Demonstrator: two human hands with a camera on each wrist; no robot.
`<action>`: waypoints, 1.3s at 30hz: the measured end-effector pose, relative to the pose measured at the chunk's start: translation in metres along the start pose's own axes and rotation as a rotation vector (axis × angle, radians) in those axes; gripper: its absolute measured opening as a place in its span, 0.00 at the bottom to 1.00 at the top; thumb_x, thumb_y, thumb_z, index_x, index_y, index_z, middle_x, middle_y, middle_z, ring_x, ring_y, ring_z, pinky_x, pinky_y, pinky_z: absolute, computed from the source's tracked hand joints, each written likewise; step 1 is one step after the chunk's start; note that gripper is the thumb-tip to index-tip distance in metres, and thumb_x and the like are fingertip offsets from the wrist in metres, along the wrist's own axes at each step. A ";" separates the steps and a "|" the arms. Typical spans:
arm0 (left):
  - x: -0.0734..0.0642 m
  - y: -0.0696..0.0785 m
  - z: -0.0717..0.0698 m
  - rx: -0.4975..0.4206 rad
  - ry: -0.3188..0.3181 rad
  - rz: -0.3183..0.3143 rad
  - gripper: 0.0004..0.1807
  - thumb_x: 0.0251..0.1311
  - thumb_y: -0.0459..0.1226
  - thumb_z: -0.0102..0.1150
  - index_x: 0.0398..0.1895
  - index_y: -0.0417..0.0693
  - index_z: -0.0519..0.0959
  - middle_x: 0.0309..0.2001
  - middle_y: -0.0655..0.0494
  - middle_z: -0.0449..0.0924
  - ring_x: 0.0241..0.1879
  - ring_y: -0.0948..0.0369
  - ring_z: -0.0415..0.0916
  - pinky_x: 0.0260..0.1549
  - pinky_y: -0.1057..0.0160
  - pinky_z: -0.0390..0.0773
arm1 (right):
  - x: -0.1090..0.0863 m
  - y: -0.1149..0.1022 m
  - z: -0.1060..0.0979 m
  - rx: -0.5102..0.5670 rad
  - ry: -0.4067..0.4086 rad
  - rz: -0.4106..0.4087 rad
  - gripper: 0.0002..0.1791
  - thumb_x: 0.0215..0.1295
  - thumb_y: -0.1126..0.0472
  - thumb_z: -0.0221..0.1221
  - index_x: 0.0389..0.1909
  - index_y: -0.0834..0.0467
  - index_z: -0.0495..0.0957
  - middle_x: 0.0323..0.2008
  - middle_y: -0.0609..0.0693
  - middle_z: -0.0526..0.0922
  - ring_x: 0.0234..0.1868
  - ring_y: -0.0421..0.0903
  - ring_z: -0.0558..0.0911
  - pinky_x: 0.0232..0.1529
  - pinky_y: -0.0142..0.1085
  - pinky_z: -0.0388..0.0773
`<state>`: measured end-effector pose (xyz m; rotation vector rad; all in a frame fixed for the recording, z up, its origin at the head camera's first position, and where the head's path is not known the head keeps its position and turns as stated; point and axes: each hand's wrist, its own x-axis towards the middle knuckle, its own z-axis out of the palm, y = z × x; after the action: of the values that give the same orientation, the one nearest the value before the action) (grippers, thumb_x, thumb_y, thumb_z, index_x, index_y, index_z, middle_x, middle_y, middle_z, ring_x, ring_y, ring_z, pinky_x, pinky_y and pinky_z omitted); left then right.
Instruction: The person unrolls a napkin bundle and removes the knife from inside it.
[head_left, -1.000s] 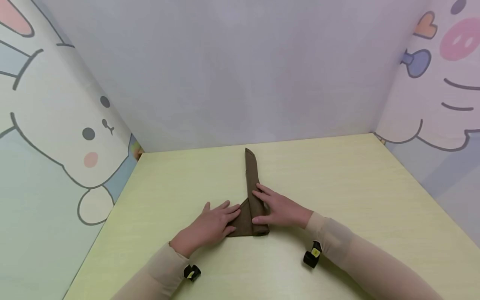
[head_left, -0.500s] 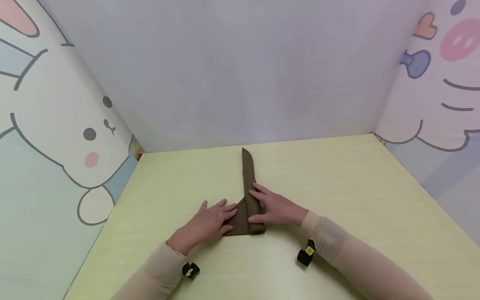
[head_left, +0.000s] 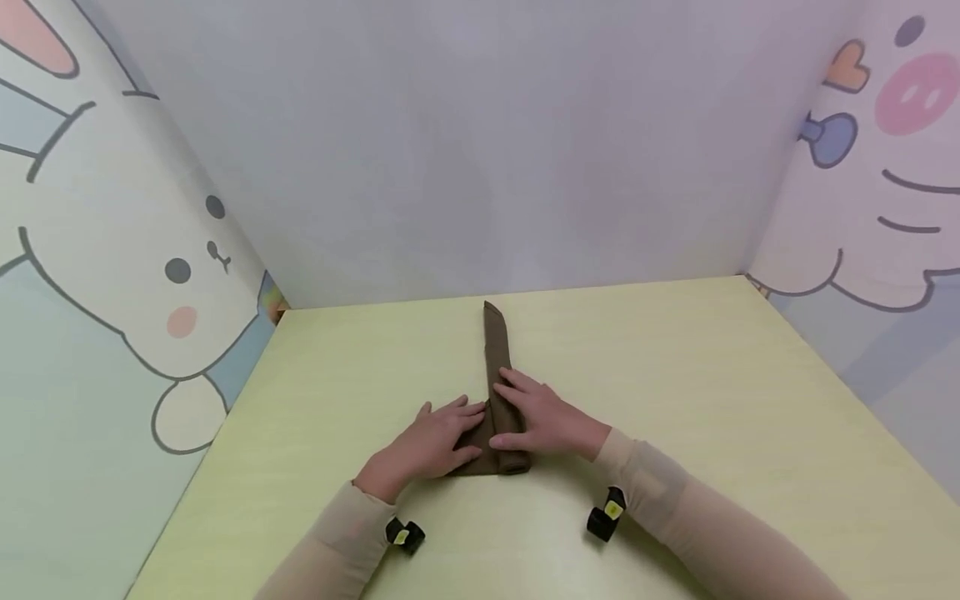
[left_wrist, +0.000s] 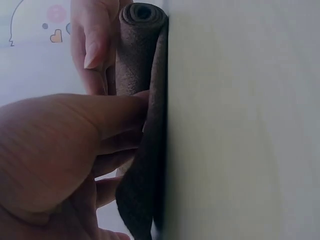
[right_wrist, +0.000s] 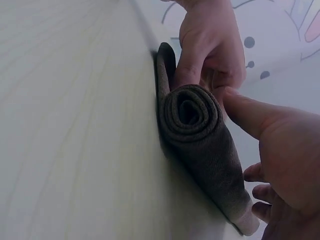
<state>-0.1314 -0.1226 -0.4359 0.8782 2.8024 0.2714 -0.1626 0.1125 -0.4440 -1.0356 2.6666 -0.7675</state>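
Note:
A brown cloth lies on the table, mostly wound into a long roll (head_left: 496,342) that points away from me. From its left side a flat flap (head_left: 476,438) spreads out at the near part. My left hand (head_left: 422,446) rests on that flap, fingers extended, fingertips right beside the roll. Over the roll's near half lies my right hand (head_left: 558,421), its thumb and fingers spread across the top. The right wrist view shows the spiral end of the roll (right_wrist: 210,155) with the right thumb at its upper edge. In the left wrist view, the left thumb touches the flap (left_wrist: 145,165).
The pale yellow table (head_left: 675,350) meets a plain light back wall (head_left: 480,150). Side walls carry cartoon prints, a rabbit (head_left: 135,250) on the left and a pig (head_left: 892,192) on the right. Black wrist cameras sit under both sleeves.
The cloth and right hand have shifted slightly left. My left hand first moved left with them, then slid right over the flap, closer to the roll.

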 end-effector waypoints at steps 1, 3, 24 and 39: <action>0.000 0.000 0.001 0.003 -0.004 -0.003 0.31 0.66 0.50 0.55 0.70 0.50 0.67 0.72 0.61 0.58 0.73 0.55 0.50 0.59 0.32 0.56 | 0.001 -0.001 0.002 -0.006 0.000 -0.008 0.51 0.59 0.30 0.55 0.73 0.60 0.56 0.75 0.54 0.46 0.75 0.52 0.48 0.66 0.60 0.53; 0.001 -0.001 0.003 0.007 -0.010 -0.004 0.31 0.66 0.50 0.56 0.70 0.50 0.67 0.72 0.62 0.58 0.73 0.55 0.50 0.59 0.32 0.56 | 0.001 -0.002 0.005 -0.026 -0.011 -0.011 0.51 0.59 0.29 0.54 0.74 0.59 0.55 0.76 0.53 0.46 0.75 0.51 0.45 0.65 0.62 0.50; 0.000 -0.003 0.003 0.027 -0.005 0.011 0.33 0.65 0.53 0.55 0.70 0.50 0.66 0.72 0.62 0.57 0.73 0.54 0.50 0.60 0.33 0.56 | -0.005 0.001 -0.001 -0.046 -0.037 0.006 0.53 0.59 0.33 0.59 0.74 0.61 0.53 0.75 0.55 0.47 0.75 0.53 0.49 0.66 0.59 0.53; 0.002 -0.006 0.003 0.019 -0.007 0.008 0.34 0.65 0.55 0.54 0.70 0.50 0.66 0.72 0.62 0.57 0.73 0.54 0.49 0.60 0.33 0.55 | -0.006 0.006 -0.016 -0.002 -0.101 0.049 0.53 0.56 0.40 0.66 0.76 0.56 0.51 0.75 0.55 0.46 0.72 0.54 0.57 0.65 0.47 0.63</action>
<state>-0.1358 -0.1259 -0.4403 0.8932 2.7998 0.2423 -0.1667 0.1266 -0.4334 -0.9789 2.5976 -0.6852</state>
